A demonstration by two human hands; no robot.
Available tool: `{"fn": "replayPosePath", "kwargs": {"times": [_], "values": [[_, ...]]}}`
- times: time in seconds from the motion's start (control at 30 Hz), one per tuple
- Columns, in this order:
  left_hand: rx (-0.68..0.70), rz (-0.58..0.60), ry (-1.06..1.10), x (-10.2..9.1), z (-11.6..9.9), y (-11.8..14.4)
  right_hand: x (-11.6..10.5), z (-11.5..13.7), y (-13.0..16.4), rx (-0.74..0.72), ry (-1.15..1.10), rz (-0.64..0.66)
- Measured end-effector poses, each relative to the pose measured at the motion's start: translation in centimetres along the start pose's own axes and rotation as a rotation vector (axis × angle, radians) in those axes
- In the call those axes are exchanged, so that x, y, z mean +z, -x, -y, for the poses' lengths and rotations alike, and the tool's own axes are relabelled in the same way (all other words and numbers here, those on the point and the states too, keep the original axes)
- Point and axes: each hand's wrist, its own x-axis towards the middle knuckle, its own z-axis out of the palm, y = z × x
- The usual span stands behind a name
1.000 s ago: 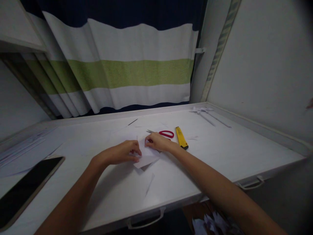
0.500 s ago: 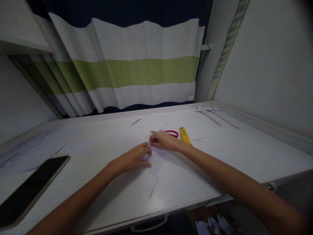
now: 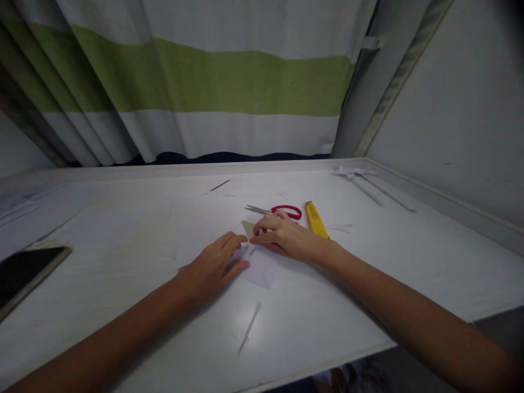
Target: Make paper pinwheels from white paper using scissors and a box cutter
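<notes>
A white sheet of paper [image 3: 264, 275] with crease lines lies on the table between my hands. My left hand [image 3: 216, 265] is closed on its left side, index fingertip at the upper fold and thumb lower down. From the right, my right hand [image 3: 286, 236] pinches the upper part, its fingertips almost meeting the left index finger. A beige-looking pointed corner [image 3: 246, 226] shows above the right fingertips. Just beyond that hand lie red-handled scissors [image 3: 270, 210], blades partly apart and pointing left. A yellow cutter [image 3: 316, 221] rests beside them, its near end close to my right wrist.
A phone [image 3: 30, 273] lies at the left, with stacked papers [image 3: 24, 207] behind it. A thin black stick [image 3: 220, 185] is near the back edge. Paper flowers on stems [image 3: 368, 188] lie at the back right. A paper strip [image 3: 249, 327] sits near the front edge.
The view has tilted down and shifted. My right hand has turned flatter over the paper, uncovering more of the scissors. The paper's beige corner now shows, and both hands stay at the paper.
</notes>
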Motion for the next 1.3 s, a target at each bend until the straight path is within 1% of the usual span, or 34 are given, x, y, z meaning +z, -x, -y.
{"fn": "replayPosePath", "kwargs": {"times": [0.13, 0.3, 0.5, 0.63, 0.83, 1.03, 1.1, 1.2, 1.3], "values": [[0.104, -0.007, -0.015, 0.1, -0.1, -0.1, 0.2, 0.1, 0.0, -0.011, 0.028, 0.019], [0.133, 0.004, -0.056, 0.0, -0.1, -0.1, 0.2, 0.0, 0.1, -0.007, 0.02, 0.02], [0.203, 0.003, -0.103, -0.1, 0.2, -0.1, 0.2, -0.1, 0.2, 0.002, 0.017, 0.024], [0.211, -0.007, -0.095, -0.1, 0.3, -0.1, 0.3, 0.0, 0.1, -0.001, 0.013, 0.005], [0.205, -0.004, -0.097, -0.3, 0.1, -0.3, 0.4, -0.2, 0.2, 0.013, -0.009, 0.019], [0.218, 0.034, -0.131, -0.1, 0.2, -0.2, 0.3, -0.3, 0.2, 0.03, -0.058, 0.004], [0.227, 0.042, -0.138, 0.0, 0.3, -0.1, -0.1, -0.4, 0.3, 0.072, -0.104, -0.005], [0.234, 0.061, -0.144, 0.1, 0.3, 0.0, -0.8, -0.7, 0.6, 0.213, -0.146, -0.033], [0.231, 0.077, -0.142, 0.1, 0.3, 0.1, -1.4, -1.1, 1.0, 0.33, -0.14, -0.001]]}}
